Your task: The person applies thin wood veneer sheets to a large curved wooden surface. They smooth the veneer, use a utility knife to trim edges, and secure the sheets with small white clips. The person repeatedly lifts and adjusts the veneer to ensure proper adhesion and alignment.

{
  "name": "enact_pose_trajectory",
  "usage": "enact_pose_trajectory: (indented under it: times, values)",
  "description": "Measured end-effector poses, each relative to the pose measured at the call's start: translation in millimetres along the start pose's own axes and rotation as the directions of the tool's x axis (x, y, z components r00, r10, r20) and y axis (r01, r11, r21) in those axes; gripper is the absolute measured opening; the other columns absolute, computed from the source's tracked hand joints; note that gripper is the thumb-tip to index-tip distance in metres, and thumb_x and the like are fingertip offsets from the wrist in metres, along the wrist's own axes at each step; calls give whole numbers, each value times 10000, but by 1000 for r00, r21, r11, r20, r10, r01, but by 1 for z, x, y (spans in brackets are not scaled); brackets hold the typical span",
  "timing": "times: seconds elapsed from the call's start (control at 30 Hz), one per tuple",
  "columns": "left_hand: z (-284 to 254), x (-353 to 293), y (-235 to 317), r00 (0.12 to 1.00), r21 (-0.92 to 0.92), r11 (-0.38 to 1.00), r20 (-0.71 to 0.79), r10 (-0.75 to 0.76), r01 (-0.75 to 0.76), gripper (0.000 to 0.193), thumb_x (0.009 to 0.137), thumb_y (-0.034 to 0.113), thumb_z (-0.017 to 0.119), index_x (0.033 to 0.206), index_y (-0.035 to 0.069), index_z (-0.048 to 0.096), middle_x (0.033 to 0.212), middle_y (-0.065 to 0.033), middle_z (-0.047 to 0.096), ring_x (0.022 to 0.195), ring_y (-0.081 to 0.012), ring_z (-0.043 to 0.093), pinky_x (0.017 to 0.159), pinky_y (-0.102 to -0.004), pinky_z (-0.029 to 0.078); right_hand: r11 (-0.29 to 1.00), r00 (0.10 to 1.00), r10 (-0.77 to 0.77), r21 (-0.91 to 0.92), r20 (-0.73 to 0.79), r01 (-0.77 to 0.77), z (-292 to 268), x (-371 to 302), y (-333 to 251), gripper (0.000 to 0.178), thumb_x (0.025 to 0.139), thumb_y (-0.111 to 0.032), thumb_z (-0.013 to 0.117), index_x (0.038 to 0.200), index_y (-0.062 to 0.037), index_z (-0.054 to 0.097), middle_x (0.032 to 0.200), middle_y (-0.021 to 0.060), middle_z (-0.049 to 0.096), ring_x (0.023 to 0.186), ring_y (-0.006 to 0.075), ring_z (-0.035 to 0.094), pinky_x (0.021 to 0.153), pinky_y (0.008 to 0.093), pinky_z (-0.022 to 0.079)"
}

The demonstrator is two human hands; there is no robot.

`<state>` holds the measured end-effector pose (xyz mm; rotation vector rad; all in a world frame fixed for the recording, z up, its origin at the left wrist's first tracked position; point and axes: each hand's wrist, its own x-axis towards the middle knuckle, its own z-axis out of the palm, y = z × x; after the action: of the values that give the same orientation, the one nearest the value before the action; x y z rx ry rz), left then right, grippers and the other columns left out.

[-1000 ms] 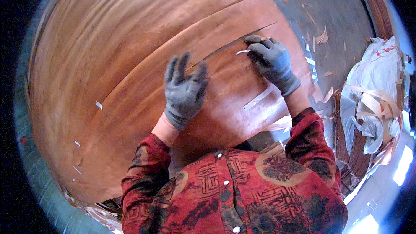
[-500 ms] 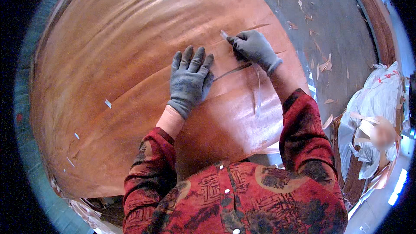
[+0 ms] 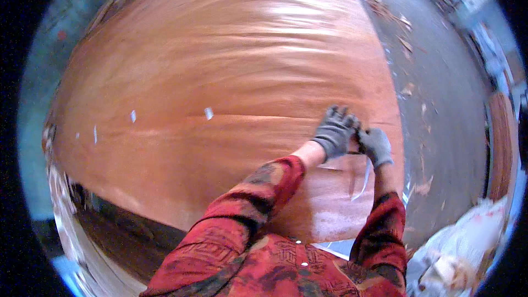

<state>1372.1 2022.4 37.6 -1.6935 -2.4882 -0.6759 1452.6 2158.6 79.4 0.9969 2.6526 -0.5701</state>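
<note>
Left hand (image 3: 334,135): fingers slightly spread over the veneer sheet (image 3: 165,151), near its right edge. Right hand (image 3: 377,146): fingers curled just beside; blur hides whether they pinch the pale strip (image 3: 361,188) trailing bodyward. The sheet, rippled and glossy, extends well leftward; it is probably thin, flexible, slippery and liable to split by the dark slit (image 3: 355,153). Flat palms suit its face; opposite edges, lifting.

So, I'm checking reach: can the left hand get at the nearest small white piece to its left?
Probably yes: only wrinkled brown sheet lies between the left hand and the white piece.
</note>
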Motion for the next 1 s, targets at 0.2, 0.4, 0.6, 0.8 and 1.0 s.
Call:
enact_pose_trajectory:
  times: [0.2, 0.4, 0.6, 0.8, 1.0]
  values:
    - [16, 12, 14, 992, 49, 999, 123, 5, -11, 568, 697, 449, 567, 1193, 178, 507, 1259, -108, 476, 1252, -342, 351, 1026, -526, 233, 995, 963, -87, 20, -256, 96, 29, -70, -13, 283, 823, -282, 507, 768, -37, 637, 755, 241, 603, 672, 387, 605, 596, 465, 470]
    - [-7, 8, -8, 982, 86, 996, 189, -11, -5, 635, 748, 335, 538, 1346, 183, 386, 1454, -101, 278, 1343, -361, 207, 1095, -487, 123, 513, 991, 125, 858, -51, -21, 20, -164, 7, 182, 819, -43, 453, 906, 14, 603, 730, 86, 635, 545, 95, 565, 447, 224, 430]
    - [-80, -58, -36, 995, -180, 983, -77, -57, 42, 728, 734, 173, 599, 1393, 91, 302, 1420, -146, 318, 1331, -391, 211, 1085, -463, 186, 725, 911, 78, 650, -406, 228, 0, -216, 125, 233, 806, 15, 407, 926, 45, 604, 851, 95, 645, 754, 143, 591, 703, 274, 477]
    - [-153, -291, -100, 877, 190, 871, -268, -398, 453, 722, 841, 236, 544, 1430, 64, 165, 1457, -127, 267, 1358, -398, 119, 1084, -506, 151, 911, 923, -34, 368, -384, 187, -56, -136, 66, 211, 874, -180, 521, 830, -1, 625, 700, 96, 632, 662, 163, 608, 618, 294, 464]
    - [-152, -352, -105, 856, 370, 772, -204, -475, 517, 683, 905, 332, 408, 1445, 71, 82, 1446, -130, 292, 1341, -382, 199, 1079, -500, 162, 803, 805, -582, -230, -112, 549, -54, 26, -111, 328, 858, -383, 528, 830, -79, 647, 718, 154, 620, 680, 327, 609, 616, 417, 459]
